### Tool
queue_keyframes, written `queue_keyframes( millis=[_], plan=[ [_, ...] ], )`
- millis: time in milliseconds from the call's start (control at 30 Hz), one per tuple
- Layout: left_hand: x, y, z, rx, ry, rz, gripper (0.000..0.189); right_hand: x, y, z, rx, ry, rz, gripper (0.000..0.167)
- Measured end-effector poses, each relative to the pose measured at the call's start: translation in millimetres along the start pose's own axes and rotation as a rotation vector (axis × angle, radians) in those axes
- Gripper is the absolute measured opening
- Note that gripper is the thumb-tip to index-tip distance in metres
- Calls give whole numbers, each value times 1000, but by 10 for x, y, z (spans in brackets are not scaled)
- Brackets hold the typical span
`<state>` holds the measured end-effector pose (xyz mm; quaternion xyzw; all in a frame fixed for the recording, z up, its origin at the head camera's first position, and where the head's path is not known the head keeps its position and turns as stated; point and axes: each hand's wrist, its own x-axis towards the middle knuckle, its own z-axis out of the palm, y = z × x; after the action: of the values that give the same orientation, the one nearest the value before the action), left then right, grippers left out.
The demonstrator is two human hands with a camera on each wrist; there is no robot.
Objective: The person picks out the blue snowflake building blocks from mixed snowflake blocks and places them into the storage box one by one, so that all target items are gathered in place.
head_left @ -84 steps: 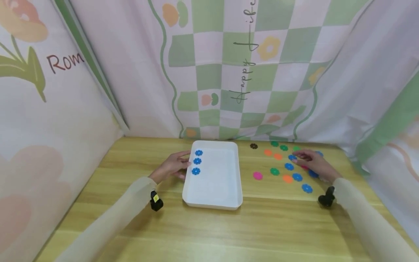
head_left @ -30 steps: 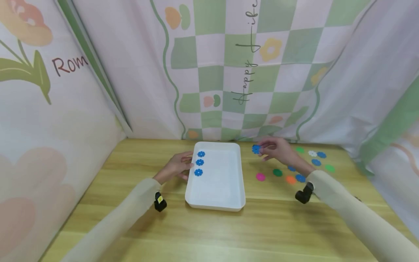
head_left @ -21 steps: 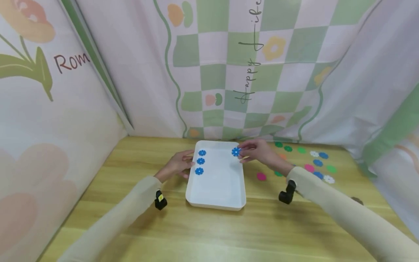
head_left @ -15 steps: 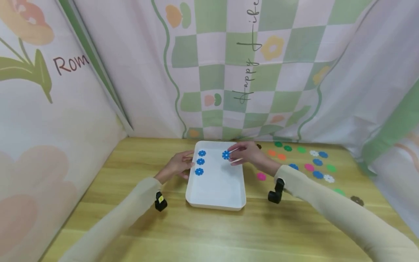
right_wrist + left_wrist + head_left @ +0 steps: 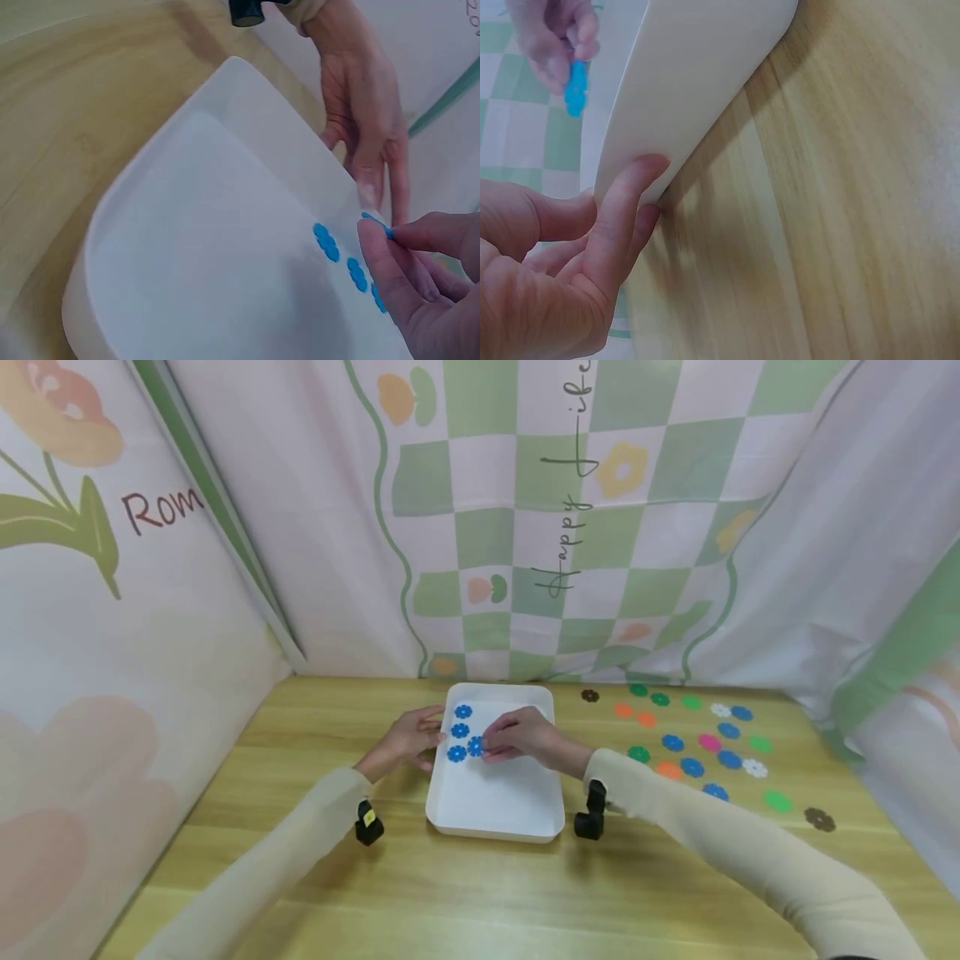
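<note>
A white rectangular tray (image 5: 495,810) lies on the wooden table, with three blue flower-shaped discs (image 5: 460,731) in a column along its left side. My right hand (image 5: 525,735) pinches another blue flower-shaped disc (image 5: 476,746) between thumb and fingers, over the tray just right of that column. In the right wrist view, this pinched disc (image 5: 377,223) shows edge-on above the tray floor. My left hand (image 5: 405,742) holds the tray's left side. The left wrist view shows its fingers (image 5: 619,225) against the outer wall and the thumb at the rim.
Several flower-shaped discs in blue, green, orange, pink, white and brown lie scattered at the table's right, among them a brown disc (image 5: 820,819) and an orange disc (image 5: 624,710). A patterned curtain (image 5: 480,539) hangs behind the table.
My right hand has gone from the scattered discs to the tray, picking up a blue disc and carrying it left, close to the column. The left hand stays at the tray's side.
</note>
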<state>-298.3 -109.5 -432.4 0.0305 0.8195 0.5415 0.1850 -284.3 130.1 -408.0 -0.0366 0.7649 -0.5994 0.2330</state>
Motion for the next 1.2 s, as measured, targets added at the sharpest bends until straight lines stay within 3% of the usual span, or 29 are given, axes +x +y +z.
queue_keyframes(
  millis=[233,567,867,1200],
  plan=[
    [-16,2,12,5,-8,8,61,76,137,227,-53,-15,45,12],
    [-39,-14,-5,-2,-13,32,61,112,190,425,-144,-18,39,5],
    [-64,-25,-16,-3,-25,38,59,142,188,488,-237,-59,-2,6],
    [-26,-1,0,5,-10,27,60,167,162,420,-443,-38,-87,8]
  ],
)
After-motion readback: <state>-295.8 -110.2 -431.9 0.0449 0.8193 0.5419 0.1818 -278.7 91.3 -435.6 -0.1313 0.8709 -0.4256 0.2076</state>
